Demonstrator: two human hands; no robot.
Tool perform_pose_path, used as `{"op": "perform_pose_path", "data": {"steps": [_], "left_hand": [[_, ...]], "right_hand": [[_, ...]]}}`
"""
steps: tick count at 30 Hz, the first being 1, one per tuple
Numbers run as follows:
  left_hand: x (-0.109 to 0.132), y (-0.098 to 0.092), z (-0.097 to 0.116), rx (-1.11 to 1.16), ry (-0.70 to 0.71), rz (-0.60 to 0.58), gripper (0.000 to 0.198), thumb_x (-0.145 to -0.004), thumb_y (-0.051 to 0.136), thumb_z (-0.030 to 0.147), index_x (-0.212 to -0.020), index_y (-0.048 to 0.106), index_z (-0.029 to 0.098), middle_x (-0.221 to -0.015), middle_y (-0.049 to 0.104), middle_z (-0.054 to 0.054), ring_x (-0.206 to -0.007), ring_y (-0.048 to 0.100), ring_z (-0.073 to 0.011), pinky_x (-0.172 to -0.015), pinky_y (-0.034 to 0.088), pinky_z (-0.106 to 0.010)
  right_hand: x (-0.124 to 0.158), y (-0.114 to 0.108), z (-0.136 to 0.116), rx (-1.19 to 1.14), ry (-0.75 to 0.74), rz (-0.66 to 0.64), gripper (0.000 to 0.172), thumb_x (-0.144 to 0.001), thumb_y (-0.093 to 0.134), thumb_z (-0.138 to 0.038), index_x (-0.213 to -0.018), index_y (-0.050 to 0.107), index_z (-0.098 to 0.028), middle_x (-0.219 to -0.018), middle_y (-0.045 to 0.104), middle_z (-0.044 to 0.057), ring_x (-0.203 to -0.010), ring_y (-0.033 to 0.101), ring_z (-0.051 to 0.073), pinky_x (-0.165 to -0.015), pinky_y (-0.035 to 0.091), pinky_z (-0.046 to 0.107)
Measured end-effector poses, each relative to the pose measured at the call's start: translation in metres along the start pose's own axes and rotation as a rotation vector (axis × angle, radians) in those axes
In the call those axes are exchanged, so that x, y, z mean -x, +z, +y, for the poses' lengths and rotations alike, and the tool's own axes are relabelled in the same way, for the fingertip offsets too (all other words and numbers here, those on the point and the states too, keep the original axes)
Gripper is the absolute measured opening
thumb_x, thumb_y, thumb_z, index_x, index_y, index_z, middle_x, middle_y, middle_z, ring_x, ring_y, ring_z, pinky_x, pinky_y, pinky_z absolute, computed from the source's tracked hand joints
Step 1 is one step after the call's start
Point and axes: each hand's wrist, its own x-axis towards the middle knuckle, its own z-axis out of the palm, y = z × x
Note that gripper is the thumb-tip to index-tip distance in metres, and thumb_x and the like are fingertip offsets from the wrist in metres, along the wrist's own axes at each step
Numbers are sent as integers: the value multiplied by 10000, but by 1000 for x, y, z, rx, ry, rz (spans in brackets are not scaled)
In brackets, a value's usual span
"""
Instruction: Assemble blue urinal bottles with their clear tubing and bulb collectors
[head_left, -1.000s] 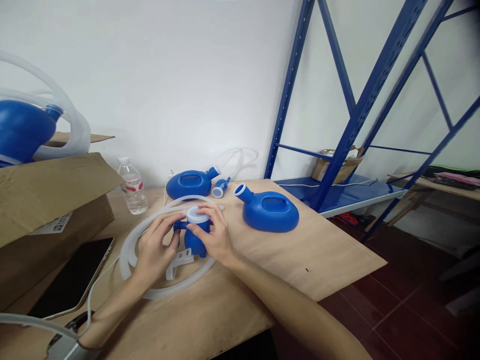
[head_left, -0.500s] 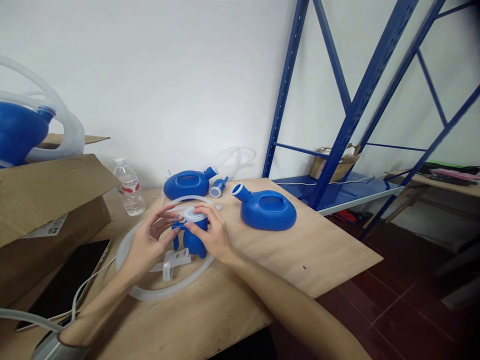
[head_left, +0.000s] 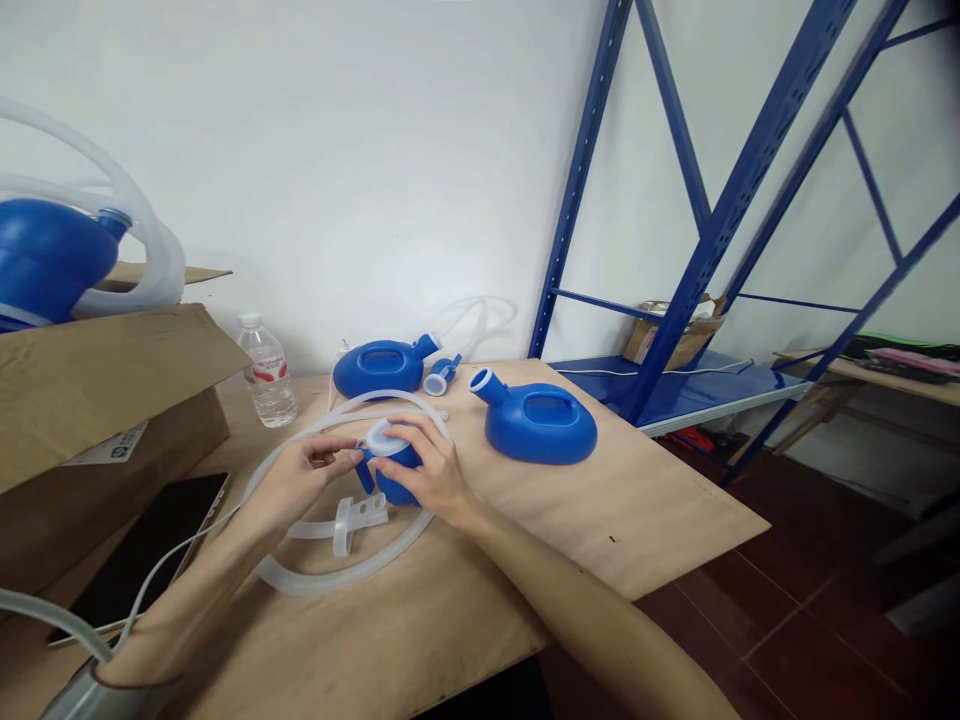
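Observation:
A small blue plastic urinal cup (head_left: 396, 487) with a white rim or lid (head_left: 385, 436) is between my hands, low over the table. My right hand (head_left: 427, 463) wraps round it, fingers across the white top and thumb on the blue side. My left hand (head_left: 319, 467) pinches a blue tab (head_left: 365, 476) on its left side; the fingertips partly hide that joint. Just below lies a clear plastic clip (head_left: 360, 518) with a ring and holes. A translucent hose (head_left: 337, 577) loops on the table around these parts.
Two blue urinal bottles (head_left: 541, 428) stand behind and to the right, with another small blue cup (head_left: 442, 375) between them. At left are a water bottle (head_left: 269, 375), a cardboard box (head_left: 112, 370) and a dark tablet (head_left: 142, 550). Blue shelving (head_left: 675, 300) rises beyond the table's right edge.
The white top of the cup has tilted, and the blue tab now points downward more steeply. My left fingers have closed into a tighter pinch. The view has shifted slightly.

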Motion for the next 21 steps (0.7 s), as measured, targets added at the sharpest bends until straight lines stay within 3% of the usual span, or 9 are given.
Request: {"op": "perform_pose_path", "data": {"steps": [6, 13, 21], "left_hand": [[3, 4, 6, 45, 81, -25, 383, -627, 799, 513, -856, 795, 207, -948, 800, -81, -883, 736, -278, -839, 587, -397], [7, 15, 3, 228, 22, 124, 416, -520, 867, 469, -799, 742, 187, -902, 801, -81, -897, 746, -286, -867, 605, -410], [3, 8, 2, 62, 116, 75, 449, -553, 843, 584, -767, 747, 202, -865, 798, -75, -838, 748, -279, -822, 615, -390]], "right_hand": [[1, 2, 1, 15, 42, -13, 261, -913, 688, -412, -1115, 677, -249, -1181, 693, 75, -1099, 677, 212, -983, 549, 351], [-1, 2, -2, -7, 40, 9, 260, -904, 701, -401, -1103, 682, -234, -1163, 690, 82, -1088, 677, 208, -977, 546, 337], [-3, 2, 0, -63, 121, 0, 270, -904, 694, -414, -1103, 685, -231, -1183, 683, 83, -1113, 665, 206, -999, 530, 347]]}}
